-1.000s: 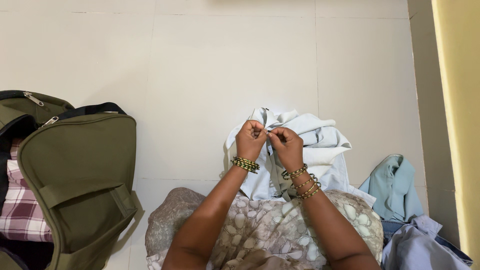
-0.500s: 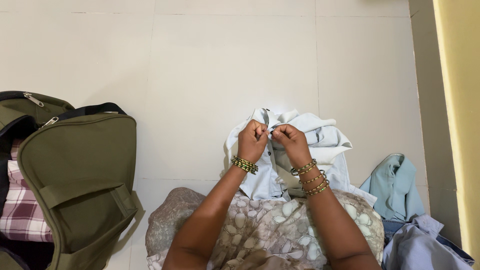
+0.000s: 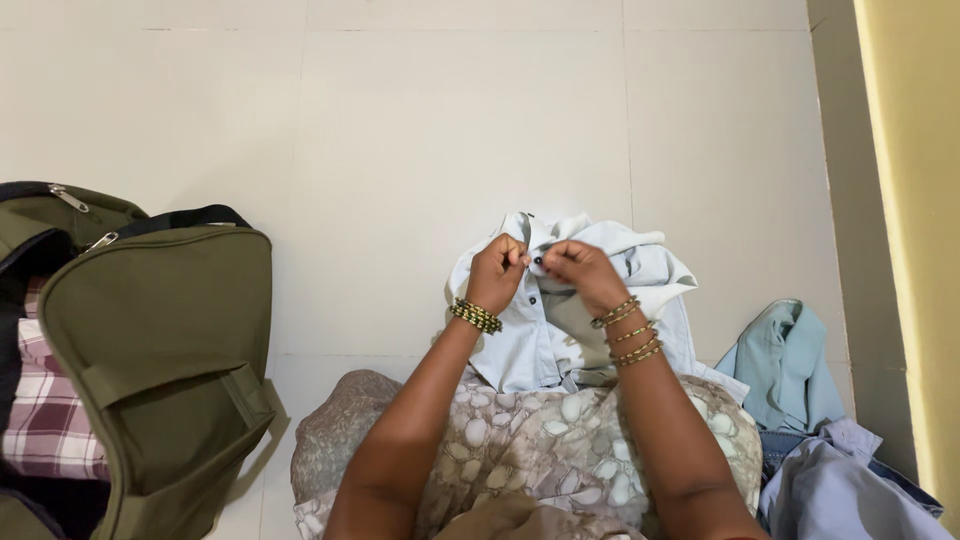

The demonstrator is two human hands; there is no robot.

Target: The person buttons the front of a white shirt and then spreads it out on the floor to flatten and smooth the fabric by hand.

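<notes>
From the head camera, our left hand (image 3: 497,272) and right hand (image 3: 583,273) were both pinched shut on the front edge of a pale blue shirt (image 3: 560,320) bunched on our lap, an olive duffel bag (image 3: 150,350) lying open well to the left.

Both hands (image 3: 540,268) on pale shirt (image 3: 580,320)

Pale tiled floor (image 3: 400,120) carries all. Olive bag (image 3: 150,350) lies open on it, checked cloth (image 3: 45,420) inside. Well right of bag: white shirt (image 3: 590,320) bunched on floor. Further right, nr wall: teal garment (image 3: 785,360), grey-blue clothes (image 3: 850,490).
</notes>
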